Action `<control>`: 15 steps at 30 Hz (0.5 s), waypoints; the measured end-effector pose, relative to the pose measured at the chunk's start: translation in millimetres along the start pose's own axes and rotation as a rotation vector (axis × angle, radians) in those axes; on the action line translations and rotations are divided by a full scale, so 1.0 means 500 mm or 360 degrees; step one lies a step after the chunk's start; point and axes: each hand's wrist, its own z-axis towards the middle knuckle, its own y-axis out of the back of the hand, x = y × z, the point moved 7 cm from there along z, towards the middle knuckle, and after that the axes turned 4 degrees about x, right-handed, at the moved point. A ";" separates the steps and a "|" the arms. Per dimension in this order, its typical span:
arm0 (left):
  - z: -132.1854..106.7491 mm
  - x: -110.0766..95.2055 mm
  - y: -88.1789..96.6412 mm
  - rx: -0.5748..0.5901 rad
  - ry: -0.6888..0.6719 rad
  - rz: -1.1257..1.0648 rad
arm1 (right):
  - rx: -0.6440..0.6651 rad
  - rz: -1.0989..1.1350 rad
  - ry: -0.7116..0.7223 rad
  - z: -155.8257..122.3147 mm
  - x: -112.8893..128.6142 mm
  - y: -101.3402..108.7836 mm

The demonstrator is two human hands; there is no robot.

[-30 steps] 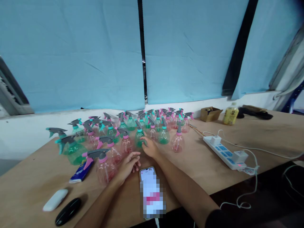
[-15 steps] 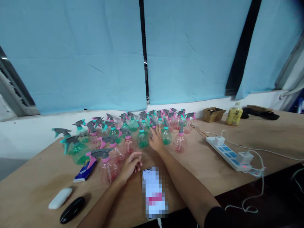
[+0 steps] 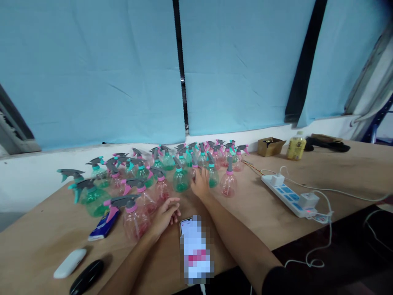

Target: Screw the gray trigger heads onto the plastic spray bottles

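My right hand [image 3: 200, 183] reaches into a group of spray bottles, its fingers round a pink spray bottle [image 3: 194, 160] whose body it mostly hides. A green spray bottle [image 3: 181, 180] stands just left of that hand, another green bottle [image 3: 213, 177] just right of it. Further right is a pink bottle [image 3: 228, 185] with a grey head. My left hand [image 3: 168, 212] hovers low over the table, empty, its fingers loosely bent and apart. Beside its wrist stands a large pink spray bottle [image 3: 135, 223].
A phone [image 3: 196, 246] with a cable lies between my forearms. At left are a blue packet [image 3: 103, 226], a white case [image 3: 70, 263] and a black case [image 3: 87, 277]. On the right are a power strip [image 3: 287, 197], a small carton [image 3: 271, 147] and a yellow drink bottle [image 3: 296, 146].
My right hand's fingers, stretched out earlier, have come round the pink bottle. The left hand keeps its pose. The whole view has shifted slightly, with the table things now further left.
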 end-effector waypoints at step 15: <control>0.002 0.003 0.002 -0.0004 0.0007 -0.0004 | -0.0034 0.0408 -0.0029 0.011 -0.024 -0.019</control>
